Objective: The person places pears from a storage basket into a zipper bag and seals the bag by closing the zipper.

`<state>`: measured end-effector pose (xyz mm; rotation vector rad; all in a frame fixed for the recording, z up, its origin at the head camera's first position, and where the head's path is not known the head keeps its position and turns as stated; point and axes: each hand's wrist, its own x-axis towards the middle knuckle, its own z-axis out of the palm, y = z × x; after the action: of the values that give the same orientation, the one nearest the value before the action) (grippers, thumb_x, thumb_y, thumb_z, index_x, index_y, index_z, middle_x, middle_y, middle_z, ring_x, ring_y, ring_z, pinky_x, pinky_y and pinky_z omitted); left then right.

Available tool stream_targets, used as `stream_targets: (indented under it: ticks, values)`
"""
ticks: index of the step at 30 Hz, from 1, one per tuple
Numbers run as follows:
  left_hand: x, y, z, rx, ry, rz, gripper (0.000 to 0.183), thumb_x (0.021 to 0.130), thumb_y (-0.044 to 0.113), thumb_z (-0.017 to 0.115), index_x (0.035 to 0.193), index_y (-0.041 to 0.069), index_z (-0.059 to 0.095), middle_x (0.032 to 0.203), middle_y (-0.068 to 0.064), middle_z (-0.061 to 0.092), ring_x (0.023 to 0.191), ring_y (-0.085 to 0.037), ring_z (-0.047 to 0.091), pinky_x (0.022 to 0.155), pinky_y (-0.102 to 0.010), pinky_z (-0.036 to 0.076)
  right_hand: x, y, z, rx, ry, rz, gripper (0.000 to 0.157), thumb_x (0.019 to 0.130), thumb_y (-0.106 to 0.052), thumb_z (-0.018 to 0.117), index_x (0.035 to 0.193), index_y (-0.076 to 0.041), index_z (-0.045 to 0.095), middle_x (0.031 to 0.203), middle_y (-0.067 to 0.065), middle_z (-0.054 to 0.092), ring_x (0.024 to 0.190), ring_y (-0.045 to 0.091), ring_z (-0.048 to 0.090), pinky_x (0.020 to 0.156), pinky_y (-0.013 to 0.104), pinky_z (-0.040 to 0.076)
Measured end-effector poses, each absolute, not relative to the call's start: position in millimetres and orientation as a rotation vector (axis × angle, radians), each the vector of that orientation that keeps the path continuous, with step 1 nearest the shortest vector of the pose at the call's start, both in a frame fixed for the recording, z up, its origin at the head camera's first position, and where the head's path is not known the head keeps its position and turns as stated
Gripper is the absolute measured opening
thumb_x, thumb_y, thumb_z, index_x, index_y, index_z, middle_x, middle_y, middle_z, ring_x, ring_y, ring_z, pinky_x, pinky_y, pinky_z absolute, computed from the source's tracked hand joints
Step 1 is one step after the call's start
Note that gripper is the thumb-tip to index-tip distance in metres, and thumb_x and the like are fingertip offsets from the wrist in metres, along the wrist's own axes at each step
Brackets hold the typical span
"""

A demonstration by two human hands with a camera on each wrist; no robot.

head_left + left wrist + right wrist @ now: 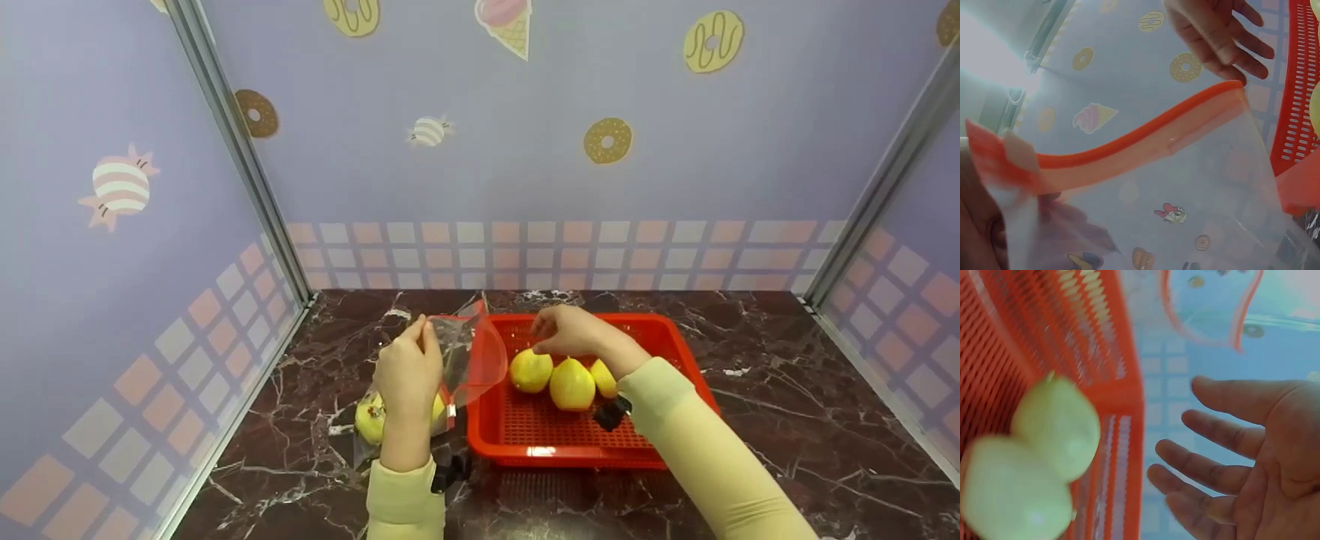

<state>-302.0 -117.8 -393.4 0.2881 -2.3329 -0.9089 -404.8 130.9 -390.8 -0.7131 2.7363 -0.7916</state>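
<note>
My left hand (409, 375) pinches the edge of a clear plastic bag (484, 364) with a red-orange zip strip (1140, 138), its mouth spread apart. Small cartoon prints show on the bag in the left wrist view. At the bag's lower end, partly behind the left wrist, a yellow-green pear (370, 420) shows through the plastic. My right hand (574, 330) hovers above the red basket with nothing in it; its fingers are spread and relaxed in the right wrist view. Below it lie yellow pears, one (531, 371) at left, one (572, 386) in the middle, another (602, 379) partly behind the wrist.
The red perforated plastic basket (570, 454) stands right of the bag on a dark marbled tabletop (300, 480). Patterned panels (480, 180) close off the back and both sides, with metal posts (247, 165) at the corners.
</note>
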Motion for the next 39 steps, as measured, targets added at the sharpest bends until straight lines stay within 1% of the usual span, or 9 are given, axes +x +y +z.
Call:
stream_targets:
  ticks: [2,6,14,18,24,28,32,35,39]
  values:
    - [-302,-117,-395,0.269,-2.3,-0.923,0.032,0.102,0.028,0.059,0.123,0.012,0.077,0.118,-0.012,0.077,0.085,-0.045,0.075,0.065,-0.058,0.058,-408,138,-395,-0.734,2.729,-0.707,0.033,0.091,-0.02,0.076,0.121,-0.006,0.07,0.123,0.018,0.071,0.116,0.036,0.067,0.1,0.052,0.055]
    - [-301,-116,-398,0.247,-2.272,-0.939,0.031,0.102,0.027,0.06,0.122,0.01,0.077,0.117,-0.013,0.077,0.087,-0.044,0.075,0.064,-0.057,0.058,-412,149,-404,-0.768,2.7,-0.585,0.041,0.087,-0.015,0.078,0.126,-0.006,0.068,0.13,0.019,0.069,0.123,0.038,0.063,0.105,0.054,0.051]
    - [-301,-116,-400,0.269,-2.294,-0.946,0.032,0.102,0.028,0.059,0.124,0.011,0.076,0.117,-0.016,0.076,0.092,-0.046,0.074,0.071,-0.059,0.058,-415,157,-420,-0.727,2.664,-0.477,0.056,0.081,-0.016,0.085,0.132,-0.006,0.063,0.127,0.018,0.069,0.109,0.032,0.066,0.099,0.052,0.053]
    - [-301,-116,-401,0.267,-2.303,-0.947,0.032,0.103,0.028,0.059,0.125,0.012,0.076,0.118,-0.016,0.076,0.092,-0.046,0.074,0.07,-0.06,0.058,-416,157,-429,-0.727,2.654,-0.438,0.061,0.08,-0.019,0.087,0.133,-0.006,0.06,0.129,0.018,0.067,0.115,0.034,0.064,0.102,0.052,0.051]
    - [-302,-116,-403,0.25,-2.303,-0.938,0.033,0.103,0.026,0.059,0.124,0.009,0.076,0.118,-0.016,0.076,0.094,-0.046,0.074,0.073,-0.06,0.057,-416,155,-441,-0.662,2.637,-0.423,0.064,0.079,-0.023,0.089,0.134,-0.007,0.059,0.133,0.018,0.065,0.126,0.036,0.06,0.109,0.052,0.048]
    - [-302,-115,-402,0.245,-2.299,-0.94,0.032,0.102,0.027,0.059,0.124,0.01,0.076,0.118,-0.015,0.076,0.094,-0.047,0.074,0.074,-0.06,0.057,-415,153,-446,-0.63,2.641,-0.405,0.065,0.076,-0.023,0.09,0.131,-0.007,0.059,0.128,0.016,0.067,0.12,0.032,0.062,0.108,0.051,0.049]
    - [-303,-114,-402,0.238,-2.292,-0.927,0.032,0.102,0.026,0.059,0.123,0.009,0.076,0.117,-0.016,0.077,0.092,-0.047,0.074,0.072,-0.06,0.057,-412,153,-450,-0.588,2.599,-0.473,0.065,0.072,-0.019,0.092,0.129,-0.012,0.062,0.12,0.009,0.068,0.112,0.026,0.062,0.105,0.048,0.049]
    - [-303,-114,-403,0.234,-2.29,-0.913,0.031,0.102,0.025,0.059,0.123,0.008,0.076,0.115,-0.017,0.077,0.091,-0.048,0.074,0.072,-0.06,0.057,-409,153,-453,-0.544,2.536,-0.569,0.065,0.071,-0.015,0.092,0.129,-0.015,0.063,0.118,0.005,0.066,0.111,0.023,0.059,0.103,0.044,0.047]
    - [-304,-115,-404,0.237,-2.295,-0.899,0.031,0.102,0.024,0.059,0.122,0.008,0.077,0.115,-0.018,0.077,0.091,-0.048,0.074,0.071,-0.06,0.057,-410,154,-455,-0.536,2.515,-0.586,0.065,0.071,-0.014,0.092,0.13,-0.018,0.063,0.118,0.004,0.065,0.112,0.023,0.058,0.104,0.045,0.047]
